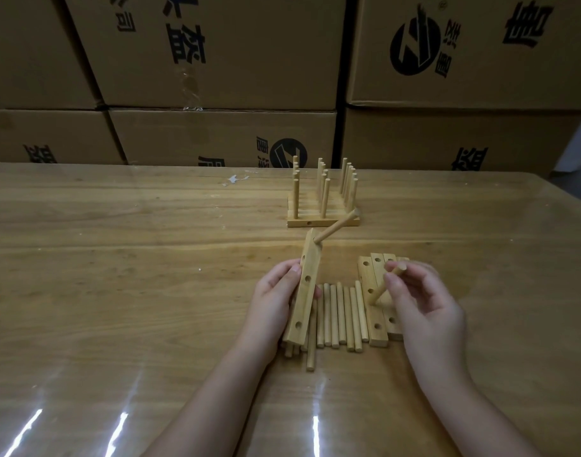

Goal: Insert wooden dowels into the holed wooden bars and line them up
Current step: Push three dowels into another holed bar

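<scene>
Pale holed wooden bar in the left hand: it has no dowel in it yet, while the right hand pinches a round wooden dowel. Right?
Not quite: in the head view the pale holed wooden bar in the left hand has one inserted dowel at its far end. The right hand does pinch a round wooden dowel.

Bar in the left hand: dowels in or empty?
Partly filled: one dowel sticks out near the far end of the bar; the three holes showing on its face are empty.
</scene>
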Tool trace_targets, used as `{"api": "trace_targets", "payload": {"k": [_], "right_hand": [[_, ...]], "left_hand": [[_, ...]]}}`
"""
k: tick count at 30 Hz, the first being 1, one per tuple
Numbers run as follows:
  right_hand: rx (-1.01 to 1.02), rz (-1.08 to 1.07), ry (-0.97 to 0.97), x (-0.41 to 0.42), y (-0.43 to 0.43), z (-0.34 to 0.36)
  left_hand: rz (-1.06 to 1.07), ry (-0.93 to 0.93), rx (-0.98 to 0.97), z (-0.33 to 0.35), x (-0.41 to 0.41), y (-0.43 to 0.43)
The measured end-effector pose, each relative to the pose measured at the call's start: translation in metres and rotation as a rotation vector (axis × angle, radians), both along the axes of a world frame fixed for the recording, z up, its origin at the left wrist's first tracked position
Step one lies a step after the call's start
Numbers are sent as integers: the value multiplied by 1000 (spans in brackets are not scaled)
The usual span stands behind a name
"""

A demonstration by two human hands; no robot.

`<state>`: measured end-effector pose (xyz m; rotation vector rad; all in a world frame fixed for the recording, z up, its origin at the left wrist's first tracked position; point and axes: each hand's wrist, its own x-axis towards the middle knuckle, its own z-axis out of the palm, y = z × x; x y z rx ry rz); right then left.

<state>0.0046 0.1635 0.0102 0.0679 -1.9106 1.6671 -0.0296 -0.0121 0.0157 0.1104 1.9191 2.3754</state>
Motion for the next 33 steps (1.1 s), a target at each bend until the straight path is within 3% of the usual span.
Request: {"api": "trace_targets", "payload": {"k": [4,8,10,18,33], "right_hand": [[119,-18,-103,0,0,-2],[601,-84,-144,-4,2,-9],[707,-79,-80,-4,2,-10],[799,-45,225,1,-3,-2],[713,-56,147,2,-7,-1]], "left_hand": [[-1,-5,9,0,0,0],[2,-3,26,-1,-1,0],[1,0,40,-1,-1,0],[17,44,-14,-5,-3,1],[-20,74,-26,-11,-6,-3]]}}
